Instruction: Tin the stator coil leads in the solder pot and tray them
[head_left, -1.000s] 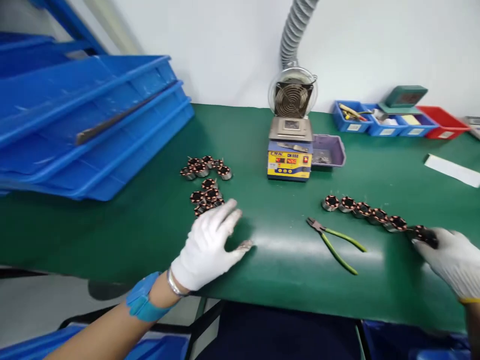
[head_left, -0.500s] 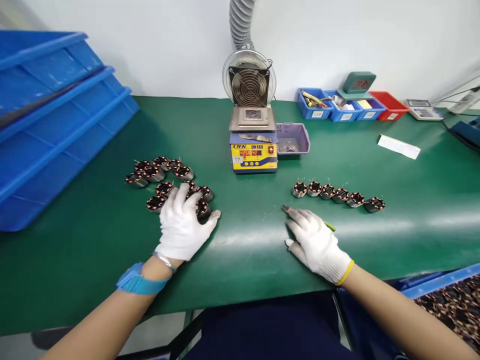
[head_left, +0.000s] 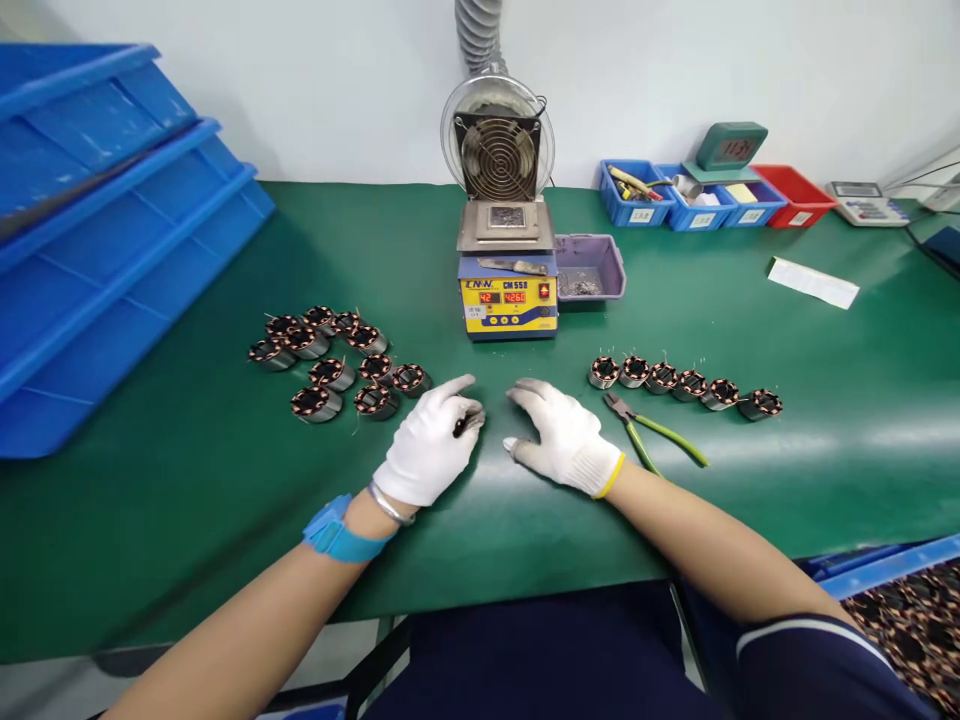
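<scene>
My left hand (head_left: pixel 435 446), in a white glove, is closed around a motor stator (head_left: pixel 459 427), only a dark bit of which shows between the fingers. Facing it across a small gap, my gloved right hand (head_left: pixel 561 436) is open, thumb and fingers apart, with nothing in it. Diagonal cutters (head_left: pixel 660 435) with green handles lie on the table right beside that wrist. To the left stands a loose group of copper-wound stators (head_left: pixel 315 403). A row of further stators (head_left: pixel 662 377) with wire ends sticking up runs along the right.
A yellow-and-blue CM 558 solder pot (head_left: pixel 510 300) stands mid-table, a knife (head_left: pixel 514 266) across its top and a fan behind. Beside it sits a purple tray (head_left: pixel 616 270). Blue crates (head_left: pixel 150 240) are stacked left; small bins (head_left: pixel 637 208) line the back; a stator-filled crate (head_left: pixel 900 550) is lower right.
My left hand has lifted away from the left group and moved right with a stator. My right hand has let go of the cutters and moved left toward it.
</scene>
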